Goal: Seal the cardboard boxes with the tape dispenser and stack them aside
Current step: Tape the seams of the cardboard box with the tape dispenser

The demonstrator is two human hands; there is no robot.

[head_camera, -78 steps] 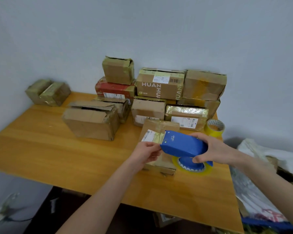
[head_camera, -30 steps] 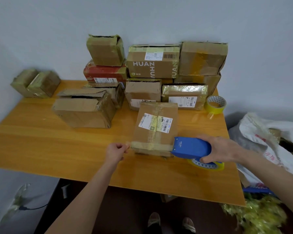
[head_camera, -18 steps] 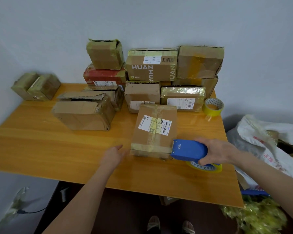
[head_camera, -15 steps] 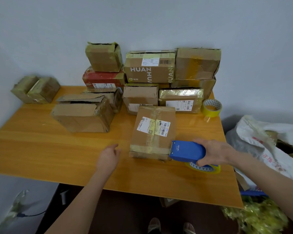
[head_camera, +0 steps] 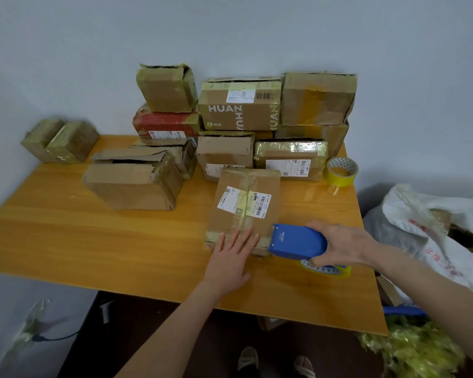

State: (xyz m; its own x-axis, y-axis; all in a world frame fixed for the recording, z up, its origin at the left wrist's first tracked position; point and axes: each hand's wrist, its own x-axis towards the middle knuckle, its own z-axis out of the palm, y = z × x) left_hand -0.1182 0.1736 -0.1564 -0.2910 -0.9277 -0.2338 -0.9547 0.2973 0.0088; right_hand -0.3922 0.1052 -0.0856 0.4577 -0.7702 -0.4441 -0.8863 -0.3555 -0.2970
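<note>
Blue tape dispenser (head_camera: 298, 242); yellow tape roll (head_camera: 340, 175); brown labelled box (head_camera: 245, 208); orange wooden table (head_camera: 93, 241); red box (head_camera: 165, 126).

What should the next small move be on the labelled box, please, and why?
Probably tilt the tape dispenser to cut the tape at the near right corner of the box: the right hand grips it there, while the left hand lies flat on the tape band across the near end.

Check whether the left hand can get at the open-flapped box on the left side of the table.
Probably yes. The left hand lies flat on the labelled box, holding nothing, and only bare table lies between it and the open-flapped box.
</note>
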